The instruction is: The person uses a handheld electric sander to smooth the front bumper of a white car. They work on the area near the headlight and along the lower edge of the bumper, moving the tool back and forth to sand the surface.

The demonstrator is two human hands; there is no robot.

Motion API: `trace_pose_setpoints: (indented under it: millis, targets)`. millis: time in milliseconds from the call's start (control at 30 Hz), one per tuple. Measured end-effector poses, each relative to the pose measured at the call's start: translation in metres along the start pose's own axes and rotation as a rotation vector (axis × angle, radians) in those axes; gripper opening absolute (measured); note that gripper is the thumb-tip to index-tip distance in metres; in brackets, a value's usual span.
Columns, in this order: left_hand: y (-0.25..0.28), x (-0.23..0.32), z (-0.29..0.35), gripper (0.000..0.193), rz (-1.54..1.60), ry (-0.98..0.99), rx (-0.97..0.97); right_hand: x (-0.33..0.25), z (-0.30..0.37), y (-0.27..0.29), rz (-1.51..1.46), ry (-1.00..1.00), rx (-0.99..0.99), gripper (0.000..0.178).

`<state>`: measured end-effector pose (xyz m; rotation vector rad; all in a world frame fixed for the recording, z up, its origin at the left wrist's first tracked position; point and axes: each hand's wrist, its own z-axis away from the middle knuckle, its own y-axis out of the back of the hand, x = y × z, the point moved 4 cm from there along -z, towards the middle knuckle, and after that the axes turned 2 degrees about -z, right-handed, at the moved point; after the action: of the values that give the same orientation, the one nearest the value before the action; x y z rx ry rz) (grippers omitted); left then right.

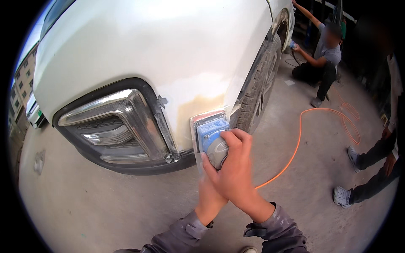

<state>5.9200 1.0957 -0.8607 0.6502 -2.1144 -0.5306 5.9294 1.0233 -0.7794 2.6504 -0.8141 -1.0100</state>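
My right hand (234,162) is wrapped around a blue and grey power sander (213,131), thumb on its left side and fingers over its right. The sander's rectangular pad lies against the corner of a white car bumper (168,105), beside a yellowish sanded patch (196,107) and just ahead of the front wheel. Beneath my right wrist, my left hand (207,196) reaches up, crossing it. It is blurred, and its fingers are hidden behind the right hand and the sander.
An orange air hose (300,130) curves across the concrete floor (126,206) to the right. A crouching person (325,55) holds a tool near the car's side. Another person's legs (371,164) stand at right. Left of the sander is the lamp recess (114,126) with chrome trim.
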Motion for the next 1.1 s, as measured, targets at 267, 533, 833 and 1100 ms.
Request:
trace_pose_setpoints:
  millis: [267,533,833,1100]
  targets:
    - [-0.004,0.006,-0.007,0.055,0.103,0.124,-0.066,-0.001,-0.017,0.011,0.042,0.058,0.029,0.064]
    - [0.002,0.007,-0.003,0.048,0.028,0.104,-0.019,-0.001,-0.006,0.003,0.007,0.043,0.003,0.064]
    - [0.008,0.015,-0.04,0.07,0.158,0.112,-0.058,-0.006,-0.046,0.019,0.033,0.084,0.139,0.057]
    - [-0.014,-0.035,0.033,0.073,0.187,0.164,-0.092,0.007,0.031,-0.023,0.059,0.035,0.034,0.065]
